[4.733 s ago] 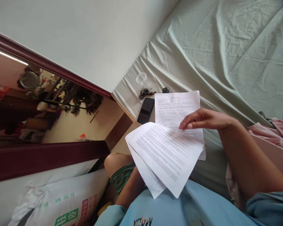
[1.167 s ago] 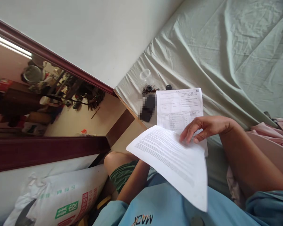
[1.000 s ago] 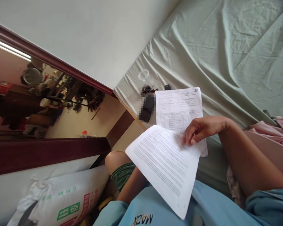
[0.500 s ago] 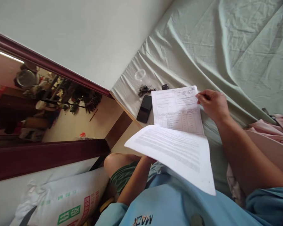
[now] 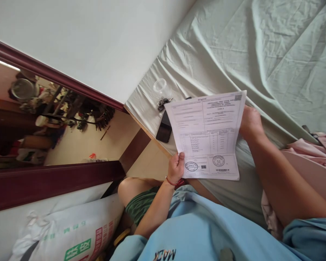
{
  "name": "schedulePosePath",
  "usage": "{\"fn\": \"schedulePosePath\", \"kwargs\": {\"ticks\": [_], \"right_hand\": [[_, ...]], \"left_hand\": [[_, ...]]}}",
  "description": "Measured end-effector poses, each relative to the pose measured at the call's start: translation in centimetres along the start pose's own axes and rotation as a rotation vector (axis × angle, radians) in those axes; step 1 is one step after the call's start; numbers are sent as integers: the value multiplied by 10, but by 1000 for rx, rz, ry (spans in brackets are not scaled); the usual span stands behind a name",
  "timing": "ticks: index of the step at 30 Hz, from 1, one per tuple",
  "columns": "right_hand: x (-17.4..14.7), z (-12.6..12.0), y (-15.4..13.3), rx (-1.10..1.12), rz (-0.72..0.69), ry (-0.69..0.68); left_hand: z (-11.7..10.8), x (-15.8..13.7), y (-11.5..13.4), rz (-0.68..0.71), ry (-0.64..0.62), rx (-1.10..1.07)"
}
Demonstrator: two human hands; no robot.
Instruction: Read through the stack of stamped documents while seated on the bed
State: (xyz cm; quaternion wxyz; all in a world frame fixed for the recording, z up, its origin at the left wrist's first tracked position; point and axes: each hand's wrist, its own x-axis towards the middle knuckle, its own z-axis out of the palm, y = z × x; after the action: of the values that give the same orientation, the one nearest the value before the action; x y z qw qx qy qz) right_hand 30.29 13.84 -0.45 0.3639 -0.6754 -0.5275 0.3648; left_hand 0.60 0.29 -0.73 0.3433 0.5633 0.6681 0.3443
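Observation:
A printed form [image 5: 203, 134] with two round stamps and a small table of text faces me, held up over the bed. At its lower left edge my left hand [image 5: 176, 167] is closed, with the thumb on the front of the paper. Behind the upper right edge is my right hand [image 5: 250, 121]; its fingers are hidden by the sheet, so their grip does not show. Partly covered by the form's left side, a black phone [image 5: 163, 129] lies on the sheet. A bunch of keys [image 5: 163, 104] and a clear plastic cup [image 5: 161, 86] lie just beyond it.
The pale green bedsheet [image 5: 293, 43] spreads to the right, beside the white wall [image 5: 97, 40]. Pink cloth [image 5: 312, 148] lies near my right forearm. A white printed sack [image 5: 73, 228] stands at lower left, below a dark red door frame [image 5: 54, 185].
The page that was folded down toward me is now out of sight behind. The form has come up and closer, its stamps now showing. My left hand has come into view at its edge.

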Motion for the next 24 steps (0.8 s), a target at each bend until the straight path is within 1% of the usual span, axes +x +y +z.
{"fn": "schedulePosePath", "kwargs": {"ticks": [2, 5, 10, 14, 17, 20, 22, 24], "right_hand": [[-4, 0, -8, -5, 31, 27], [-7, 0, -16, 21, 23, 12], [-9, -1, -17, 61, 5, 7], [-10, -2, -19, 99, -39, 32], [-9, -2, -20, 214, -58, 16], [-9, -3, -22, 408, -65, -30], [-11, -5, -23, 539, -72, -79], [-15, -9, -25, 628, -74, -170]], "left_hand": [[0, -1, -1, -1, 21, 22], [0, -1, -1, 6, 35, 74], [0, -1, -1, -14, 43, 65], [0, 0, -1, -18, 46, 52], [1, 1, -3, -11, 46, 42], [1, 1, -5, -9, 45, 45], [1, 1, -6, -9, 34, 39], [1, 1, -6, -6, 9, 29]]}}
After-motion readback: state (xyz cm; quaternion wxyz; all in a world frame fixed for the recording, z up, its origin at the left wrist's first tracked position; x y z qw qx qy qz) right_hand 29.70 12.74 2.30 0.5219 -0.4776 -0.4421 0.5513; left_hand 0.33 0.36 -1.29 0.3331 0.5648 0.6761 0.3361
